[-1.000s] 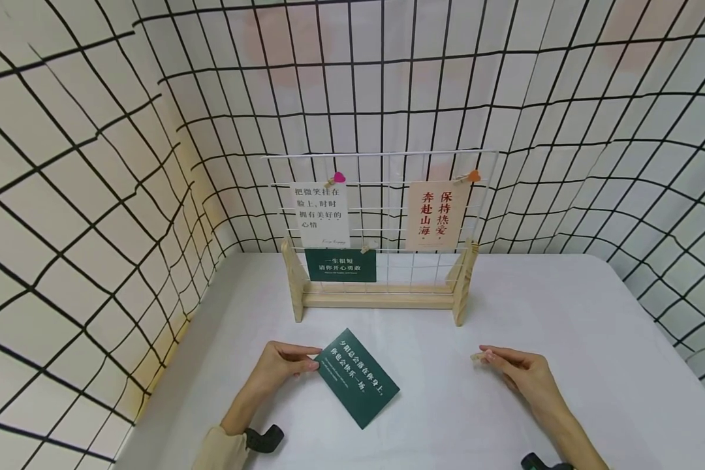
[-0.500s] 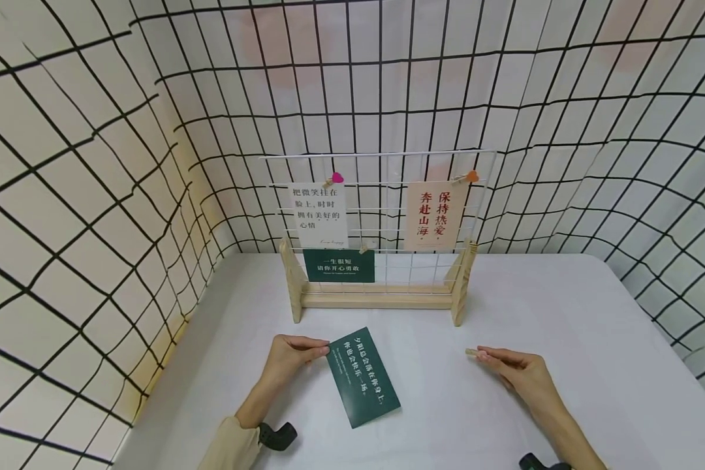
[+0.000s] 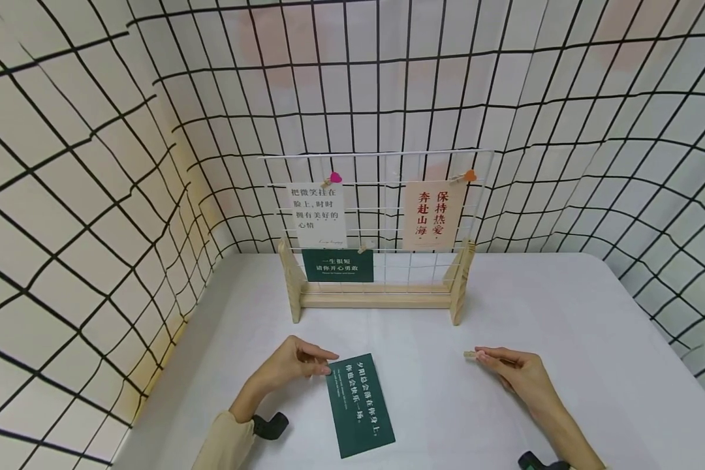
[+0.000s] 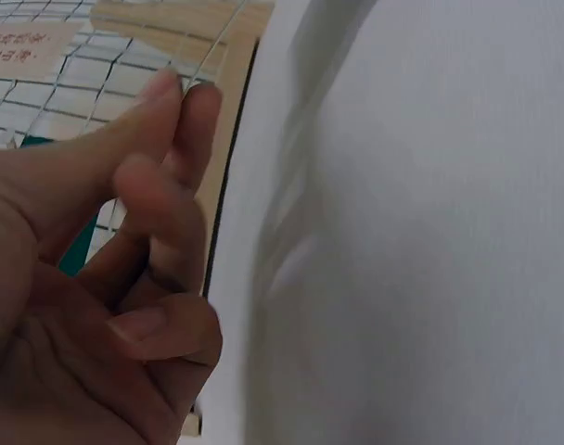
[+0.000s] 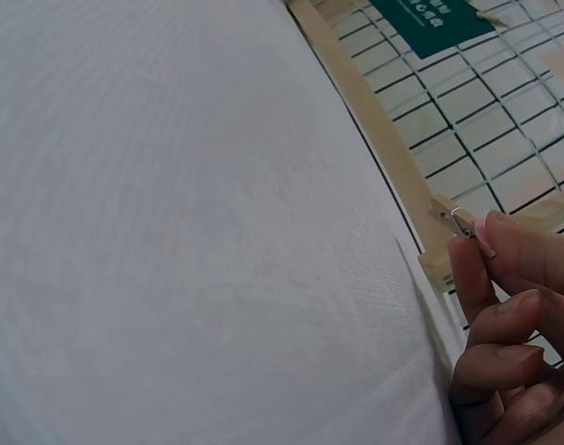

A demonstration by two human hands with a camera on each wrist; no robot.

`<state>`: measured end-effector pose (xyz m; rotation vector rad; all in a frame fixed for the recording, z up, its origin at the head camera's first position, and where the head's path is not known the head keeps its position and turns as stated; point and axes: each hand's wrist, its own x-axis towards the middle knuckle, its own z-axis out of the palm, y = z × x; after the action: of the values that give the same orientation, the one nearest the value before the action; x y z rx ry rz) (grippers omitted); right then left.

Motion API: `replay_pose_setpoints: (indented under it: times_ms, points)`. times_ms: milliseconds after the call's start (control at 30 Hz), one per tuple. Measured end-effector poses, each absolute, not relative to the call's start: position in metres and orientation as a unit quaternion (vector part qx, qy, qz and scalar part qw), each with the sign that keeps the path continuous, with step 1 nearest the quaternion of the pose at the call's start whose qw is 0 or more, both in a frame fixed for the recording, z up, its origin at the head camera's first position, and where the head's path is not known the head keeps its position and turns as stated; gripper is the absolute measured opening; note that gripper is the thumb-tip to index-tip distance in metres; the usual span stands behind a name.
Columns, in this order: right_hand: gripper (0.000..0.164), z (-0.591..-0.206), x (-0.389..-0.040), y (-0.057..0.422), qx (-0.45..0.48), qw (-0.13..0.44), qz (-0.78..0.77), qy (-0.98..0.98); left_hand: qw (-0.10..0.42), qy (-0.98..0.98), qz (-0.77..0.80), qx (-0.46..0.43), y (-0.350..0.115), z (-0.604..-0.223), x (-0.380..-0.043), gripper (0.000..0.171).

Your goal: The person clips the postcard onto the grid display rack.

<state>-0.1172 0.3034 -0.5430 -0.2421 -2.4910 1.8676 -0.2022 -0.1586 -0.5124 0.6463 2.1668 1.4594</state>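
In the head view my left hand [image 3: 290,363] pinches the top left corner of a dark green postcard [image 3: 361,408] printed with white lettering. The postcard hangs over the near part of the table. In the left wrist view the thumb and index fingertips [image 4: 161,83] come together, and the card's face is not visible there. To the right, my right hand [image 3: 518,371] pinches a small wooden clothespin [image 5: 454,216] with a pink piece on it. In front of both hands stands a white wire grid rack [image 3: 388,225] on a wooden base [image 3: 376,300].
Clipped to the grid are a white card [image 3: 317,215], a pale pink card [image 3: 433,215] and a smaller green card [image 3: 337,266]. A pink heart peg [image 3: 335,177] and an orange heart peg [image 3: 470,175] hold the upper two. White cloth [image 3: 435,405] covers the table.
My left hand has shifted right since the first frame, then lowered slightly toward me, and the green postcard has turned more upright. The right hand has barely moved; its clothespin now points left.
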Motion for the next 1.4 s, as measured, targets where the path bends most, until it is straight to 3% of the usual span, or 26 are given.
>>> replay_pose_setpoints:
  times_ms: [500,700,967,1100,1400]
  points:
    - [0.043,-0.541,-0.118,0.303,-0.101,-0.011,0.59,-0.801,0.294,0.752,0.514,0.29,-0.176,-0.517,-0.202,0.037]
    - [0.041,-0.543,-0.118,0.303,-0.091,-0.005,0.593,-0.8,0.292,0.75,0.511,0.301,-0.174,-0.515,-0.199,0.039]
    - [0.041,-0.543,-0.118,0.304,-0.096,-0.005,0.591,-0.801,0.265,0.749,0.538,0.283,-0.169,-0.52,-0.19,0.032]
    - [0.042,-0.541,-0.117,0.303,-0.095,-0.009,0.593,-0.799,0.245,0.747,0.574,0.23,-0.165,-0.521,-0.185,0.033]
    - [0.041,-0.539,-0.119,0.304,-0.08,-0.009,0.603,-0.793,0.101,0.742,0.647,0.139,-0.134,-0.52,-0.185,0.036]
